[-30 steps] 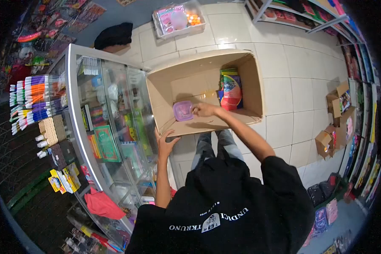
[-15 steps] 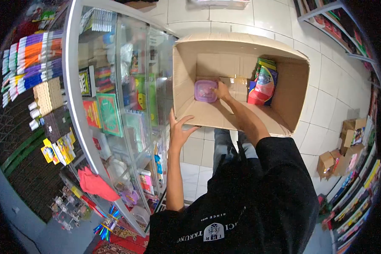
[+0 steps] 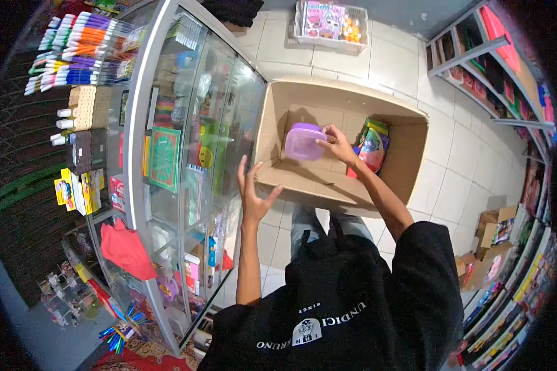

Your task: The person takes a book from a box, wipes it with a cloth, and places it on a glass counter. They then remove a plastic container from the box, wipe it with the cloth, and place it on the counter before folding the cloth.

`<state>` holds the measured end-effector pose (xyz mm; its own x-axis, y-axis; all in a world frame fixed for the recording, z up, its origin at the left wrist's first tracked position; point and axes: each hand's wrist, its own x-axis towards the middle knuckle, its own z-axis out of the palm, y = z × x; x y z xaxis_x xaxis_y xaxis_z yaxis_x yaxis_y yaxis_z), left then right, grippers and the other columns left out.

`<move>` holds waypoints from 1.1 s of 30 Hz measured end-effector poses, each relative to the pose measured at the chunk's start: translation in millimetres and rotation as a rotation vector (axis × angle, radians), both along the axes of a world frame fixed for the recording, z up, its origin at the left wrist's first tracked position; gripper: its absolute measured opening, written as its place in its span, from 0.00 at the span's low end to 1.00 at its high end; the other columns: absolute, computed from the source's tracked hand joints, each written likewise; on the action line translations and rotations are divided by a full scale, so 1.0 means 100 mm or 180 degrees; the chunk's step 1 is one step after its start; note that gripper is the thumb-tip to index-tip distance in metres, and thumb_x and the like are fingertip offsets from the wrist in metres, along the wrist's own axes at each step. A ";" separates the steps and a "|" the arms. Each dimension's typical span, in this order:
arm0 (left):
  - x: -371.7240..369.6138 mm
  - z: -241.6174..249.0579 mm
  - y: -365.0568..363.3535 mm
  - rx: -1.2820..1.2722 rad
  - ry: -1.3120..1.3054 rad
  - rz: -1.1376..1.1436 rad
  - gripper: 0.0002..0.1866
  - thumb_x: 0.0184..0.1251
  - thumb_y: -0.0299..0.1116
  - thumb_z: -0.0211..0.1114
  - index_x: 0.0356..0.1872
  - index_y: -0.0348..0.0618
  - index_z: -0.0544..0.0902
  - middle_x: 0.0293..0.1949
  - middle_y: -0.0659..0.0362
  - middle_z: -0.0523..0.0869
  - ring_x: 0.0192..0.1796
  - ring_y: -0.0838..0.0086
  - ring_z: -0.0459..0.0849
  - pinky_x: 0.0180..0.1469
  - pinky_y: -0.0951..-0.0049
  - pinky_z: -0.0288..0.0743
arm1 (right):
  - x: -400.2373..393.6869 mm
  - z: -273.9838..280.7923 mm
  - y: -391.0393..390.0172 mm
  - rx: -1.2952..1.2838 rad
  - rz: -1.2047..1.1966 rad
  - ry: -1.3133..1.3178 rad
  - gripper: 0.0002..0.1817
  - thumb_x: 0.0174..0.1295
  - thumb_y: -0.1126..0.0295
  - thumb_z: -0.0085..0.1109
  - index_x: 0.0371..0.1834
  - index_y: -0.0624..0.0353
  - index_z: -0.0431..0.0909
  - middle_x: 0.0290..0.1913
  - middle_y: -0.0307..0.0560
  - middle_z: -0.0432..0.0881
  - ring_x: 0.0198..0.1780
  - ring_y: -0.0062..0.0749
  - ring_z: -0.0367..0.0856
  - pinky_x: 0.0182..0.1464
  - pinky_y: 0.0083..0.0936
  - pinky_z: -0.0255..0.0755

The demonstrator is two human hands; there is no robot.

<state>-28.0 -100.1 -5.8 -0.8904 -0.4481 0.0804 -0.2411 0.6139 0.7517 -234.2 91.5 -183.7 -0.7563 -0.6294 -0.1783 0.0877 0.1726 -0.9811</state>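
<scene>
Over the inside of the open cardboard box [image 3: 340, 201], my right hand [image 3: 337, 146] pinches a purple lidded plastic container [image 3: 306, 143] by its right edge. The container is tilted, its lid facing up toward me. My left hand [image 3: 255, 199] has its fingers spread, right at the box's near left corner. Behind my right hand, green, blue and red packets [image 3: 372, 147] stand against the right side of the box, partly hidden by the hand.
A glass display cabinet [image 3: 198, 123] with books and stationery runs along the left. Beyond the box, a white basket [image 3: 331, 44] of goods sits on the tiled floor. Shelves [image 3: 507, 290] line the right side, with small cardboard boxes [image 3: 492, 235] by them.
My right hand has raised the purple container from the box's bottom. My left hand has shifted a little outward at the corner, fingers spread. The view has swung, showing more floor beyond the box.
</scene>
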 end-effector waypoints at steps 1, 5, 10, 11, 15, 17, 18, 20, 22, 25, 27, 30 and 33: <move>0.00 0.04 0.01 0.0118 0.0215 0.0125 0.38 0.47 0.44 0.76 0.60 0.44 0.72 0.69 0.45 0.60 0.71 0.50 0.59 0.69 0.55 0.56 | -0.07 0.20 0.05 -0.0218 0.0076 -0.0004 0.18 0.55 0.67 0.71 0.42 0.60 0.71 0.38 0.39 0.78 0.43 0.23 0.75 0.48 0.27 0.72; -0.11 0.07 -0.03 0.2189 0.0638 0.0486 0.43 0.56 0.62 0.62 0.64 0.41 0.63 0.67 0.49 0.64 0.70 0.57 0.62 0.71 0.58 0.54 | -0.20 1.36 0.16 -0.0493 0.0637 -0.0429 0.17 0.59 0.65 0.68 0.46 0.56 0.72 0.41 0.39 0.80 0.45 0.23 0.76 0.51 0.25 0.71; -0.29 0.11 0.24 0.4295 0.0806 -0.0479 0.56 0.53 0.71 0.59 0.72 0.38 0.52 0.68 0.48 0.64 0.69 0.60 0.65 0.68 0.57 0.62 | 0.08 2.05 0.09 -0.0851 0.0974 -0.1040 0.18 0.63 0.71 0.62 0.53 0.57 0.68 0.44 0.39 0.81 0.45 0.19 0.77 0.49 0.21 0.71; -0.31 0.04 0.32 0.4419 0.0938 -0.0538 0.57 0.52 0.72 0.59 0.72 0.38 0.52 0.68 0.48 0.64 0.69 0.60 0.65 0.68 0.57 0.63 | 0.14 2.07 0.07 -0.0891 0.1138 -0.0940 0.19 0.63 0.70 0.63 0.55 0.58 0.68 0.44 0.40 0.80 0.45 0.19 0.77 0.49 0.21 0.71; -0.24 -0.02 0.57 0.5080 0.1400 -0.0463 0.55 0.52 0.71 0.60 0.71 0.38 0.57 0.68 0.49 0.66 0.68 0.60 0.67 0.68 0.58 0.63 | 0.41 2.17 0.02 -0.0682 0.0646 -0.0467 0.22 0.61 0.67 0.66 0.55 0.59 0.70 0.45 0.41 0.80 0.44 0.22 0.78 0.48 0.23 0.74; -0.21 -0.01 0.63 0.5160 0.1543 -0.0436 0.52 0.56 0.71 0.55 0.71 0.38 0.57 0.67 0.49 0.66 0.67 0.59 0.67 0.68 0.57 0.64 | 0.47 2.20 0.05 -0.0545 0.0545 -0.0465 0.22 0.60 0.67 0.67 0.55 0.61 0.71 0.45 0.42 0.80 0.44 0.23 0.79 0.47 0.23 0.75; -0.18 0.00 0.66 0.5172 0.1420 -0.0300 0.51 0.58 0.72 0.52 0.71 0.38 0.57 0.67 0.48 0.67 0.67 0.59 0.68 0.67 0.56 0.64 | 0.50 2.20 0.07 -0.0493 0.0533 -0.0487 0.23 0.60 0.67 0.67 0.55 0.61 0.71 0.44 0.42 0.80 0.44 0.24 0.79 0.47 0.24 0.75; -0.10 0.02 0.73 0.5180 0.1181 -0.0029 0.50 0.60 0.73 0.46 0.71 0.38 0.57 0.66 0.47 0.67 0.66 0.58 0.69 0.66 0.55 0.66 | 0.53 2.22 0.11 -0.0284 0.0531 -0.0404 0.22 0.59 0.67 0.67 0.54 0.63 0.71 0.44 0.43 0.80 0.44 0.25 0.80 0.47 0.24 0.76; -0.05 0.01 0.76 0.5409 0.1075 0.0048 0.51 0.60 0.74 0.43 0.71 0.38 0.57 0.66 0.46 0.68 0.65 0.56 0.70 0.65 0.53 0.67 | 0.57 2.26 0.14 0.0037 0.0555 -0.0215 0.22 0.59 0.68 0.67 0.53 0.64 0.72 0.43 0.44 0.80 0.43 0.26 0.81 0.47 0.24 0.76; 0.03 -0.07 0.81 0.5708 0.1143 0.0081 0.50 0.61 0.74 0.41 0.70 0.38 0.58 0.65 0.46 0.68 0.64 0.55 0.71 0.65 0.52 0.68 | 0.63 2.18 0.13 -0.0135 0.0630 -0.0210 0.20 0.59 0.69 0.67 0.50 0.65 0.72 0.42 0.46 0.81 0.44 0.27 0.81 0.47 0.25 0.76; 0.11 -0.16 0.80 0.5867 0.1233 0.0086 0.49 0.62 0.74 0.41 0.70 0.39 0.58 0.65 0.45 0.68 0.64 0.54 0.71 0.64 0.51 0.68 | 0.66 2.19 0.12 -0.0104 0.0680 -0.0228 0.18 0.59 0.69 0.67 0.48 0.65 0.72 0.41 0.46 0.81 0.44 0.28 0.81 0.47 0.25 0.77; 0.21 -0.27 0.79 0.6064 0.1302 0.0092 0.48 0.62 0.73 0.41 0.70 0.39 0.59 0.65 0.45 0.68 0.65 0.54 0.71 0.64 0.51 0.68 | 0.72 2.26 0.12 -0.0031 0.0744 -0.0056 0.17 0.59 0.69 0.67 0.45 0.65 0.72 0.40 0.46 0.81 0.44 0.29 0.81 0.48 0.26 0.77; 0.23 -0.34 0.76 0.6124 0.1351 0.0113 0.48 0.62 0.73 0.41 0.70 0.40 0.59 0.65 0.46 0.68 0.65 0.54 0.71 0.64 0.51 0.68 | 0.71 2.25 0.11 -0.0009 0.0790 0.0097 0.16 0.60 0.69 0.67 0.44 0.65 0.72 0.41 0.48 0.81 0.46 0.30 0.82 0.48 0.27 0.77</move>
